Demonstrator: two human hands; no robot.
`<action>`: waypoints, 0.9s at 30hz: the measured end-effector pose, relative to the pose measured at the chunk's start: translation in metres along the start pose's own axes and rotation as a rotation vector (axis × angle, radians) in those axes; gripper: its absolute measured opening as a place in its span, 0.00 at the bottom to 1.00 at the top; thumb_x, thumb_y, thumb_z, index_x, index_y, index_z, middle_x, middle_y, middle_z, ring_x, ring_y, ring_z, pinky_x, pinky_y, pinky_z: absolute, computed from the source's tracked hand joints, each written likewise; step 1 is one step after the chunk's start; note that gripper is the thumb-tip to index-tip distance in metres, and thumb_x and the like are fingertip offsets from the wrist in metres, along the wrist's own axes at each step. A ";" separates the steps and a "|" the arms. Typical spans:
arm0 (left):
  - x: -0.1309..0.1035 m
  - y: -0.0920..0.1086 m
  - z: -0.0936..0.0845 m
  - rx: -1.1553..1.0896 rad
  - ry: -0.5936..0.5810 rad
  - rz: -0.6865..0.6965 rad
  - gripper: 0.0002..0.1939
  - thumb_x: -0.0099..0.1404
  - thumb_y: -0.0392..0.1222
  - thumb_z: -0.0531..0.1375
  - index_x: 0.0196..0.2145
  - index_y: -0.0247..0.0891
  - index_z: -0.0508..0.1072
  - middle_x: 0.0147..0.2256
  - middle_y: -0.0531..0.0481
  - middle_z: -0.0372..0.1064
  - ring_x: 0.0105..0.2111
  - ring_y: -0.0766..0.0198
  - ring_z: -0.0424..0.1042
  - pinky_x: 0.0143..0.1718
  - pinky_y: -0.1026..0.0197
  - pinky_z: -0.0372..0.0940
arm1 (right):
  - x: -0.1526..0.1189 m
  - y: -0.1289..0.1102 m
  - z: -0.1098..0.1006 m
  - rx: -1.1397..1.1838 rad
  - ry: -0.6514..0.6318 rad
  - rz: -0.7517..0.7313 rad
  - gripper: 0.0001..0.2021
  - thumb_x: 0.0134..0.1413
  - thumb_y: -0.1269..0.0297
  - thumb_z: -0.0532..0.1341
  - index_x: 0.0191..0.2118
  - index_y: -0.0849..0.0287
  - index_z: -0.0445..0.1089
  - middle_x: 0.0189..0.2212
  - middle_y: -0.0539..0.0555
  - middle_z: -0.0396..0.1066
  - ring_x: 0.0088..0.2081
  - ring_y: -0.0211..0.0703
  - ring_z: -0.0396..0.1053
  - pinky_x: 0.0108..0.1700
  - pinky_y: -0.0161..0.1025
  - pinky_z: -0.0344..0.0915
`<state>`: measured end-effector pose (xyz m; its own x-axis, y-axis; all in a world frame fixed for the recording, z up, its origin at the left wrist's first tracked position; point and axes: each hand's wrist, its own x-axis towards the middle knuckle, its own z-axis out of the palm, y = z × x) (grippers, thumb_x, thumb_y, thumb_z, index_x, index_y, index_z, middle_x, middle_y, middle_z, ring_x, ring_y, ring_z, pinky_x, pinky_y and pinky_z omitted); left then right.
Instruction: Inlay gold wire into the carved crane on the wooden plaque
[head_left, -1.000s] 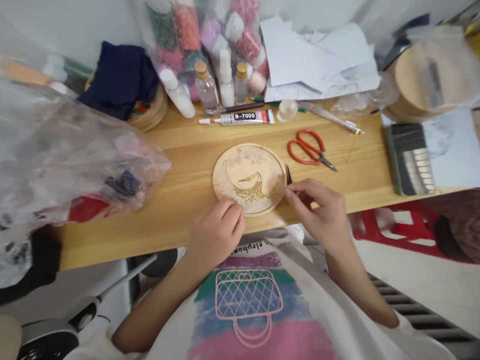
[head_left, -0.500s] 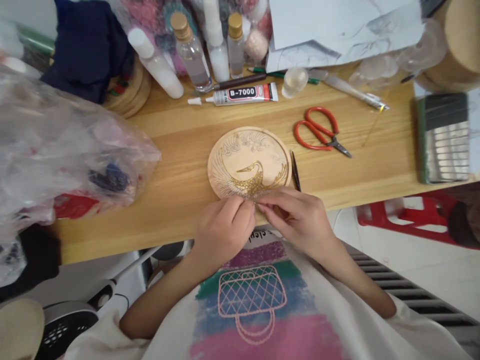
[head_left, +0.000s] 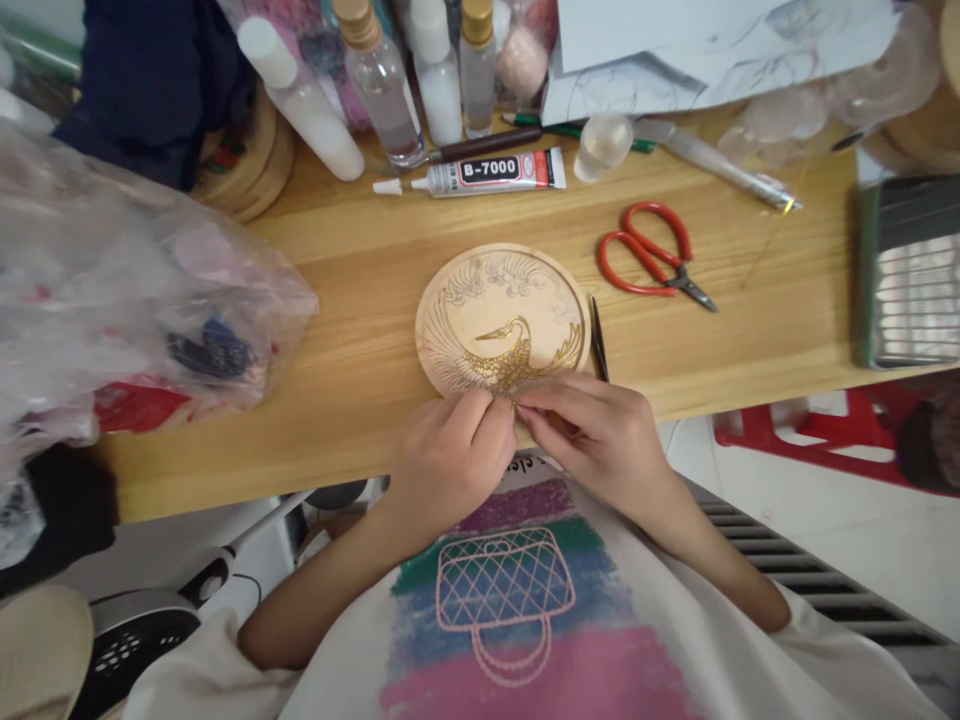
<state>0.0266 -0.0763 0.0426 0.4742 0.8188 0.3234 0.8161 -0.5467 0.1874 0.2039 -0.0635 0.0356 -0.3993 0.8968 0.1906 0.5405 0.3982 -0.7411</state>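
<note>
My left hand and my right hand meet at the near rim of a round wooden plaque. Both are closed, thumb and fingertips pinched together and almost touching. Whatever sits between the fingertips is too small to make out. On the plaque is a crane with gold wire-like outlines on its head, neck and body; the wing feathers and the plants at the top are thin drawn lines. The hands cover the plaque's lowest part. Black tweezers lie just right of it.
Red-handled cutters lie to the right. A B-7000 glue tube, a small clear cup and several bottles line the back. A plastic bag fills the left; a green-edged case stands at the right edge.
The view has shifted slightly, so the things at the back sit higher and further outward. Both hands keep the same pinched pose at the plaque's near rim.
</note>
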 end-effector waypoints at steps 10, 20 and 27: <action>-0.001 0.001 0.001 -0.037 -0.026 -0.018 0.08 0.66 0.33 0.57 0.29 0.36 0.74 0.26 0.52 0.72 0.25 0.63 0.67 0.25 0.59 0.59 | 0.000 0.004 0.001 -0.043 -0.017 -0.045 0.06 0.60 0.73 0.60 0.38 0.65 0.75 0.34 0.57 0.78 0.35 0.42 0.77 0.37 0.36 0.73; -0.010 -0.006 0.004 -0.051 0.058 0.006 0.02 0.64 0.34 0.62 0.34 0.34 0.75 0.29 0.51 0.74 0.26 0.65 0.71 0.26 0.62 0.62 | 0.007 0.015 -0.013 -0.479 -0.103 -0.412 0.08 0.64 0.73 0.57 0.39 0.63 0.74 0.27 0.51 0.75 0.28 0.38 0.70 0.27 0.37 0.62; -0.020 -0.009 0.009 -0.046 0.104 -0.058 0.04 0.66 0.36 0.62 0.32 0.37 0.75 0.29 0.53 0.74 0.24 0.69 0.69 0.27 0.64 0.63 | 0.021 0.014 -0.022 -0.604 -0.185 -0.597 0.11 0.64 0.75 0.56 0.33 0.63 0.74 0.24 0.50 0.71 0.27 0.37 0.65 0.28 0.37 0.57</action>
<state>0.0124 -0.0860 0.0261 0.3876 0.8280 0.4051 0.8240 -0.5082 0.2504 0.2193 -0.0352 0.0436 -0.8268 0.4806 0.2924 0.4820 0.8732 -0.0724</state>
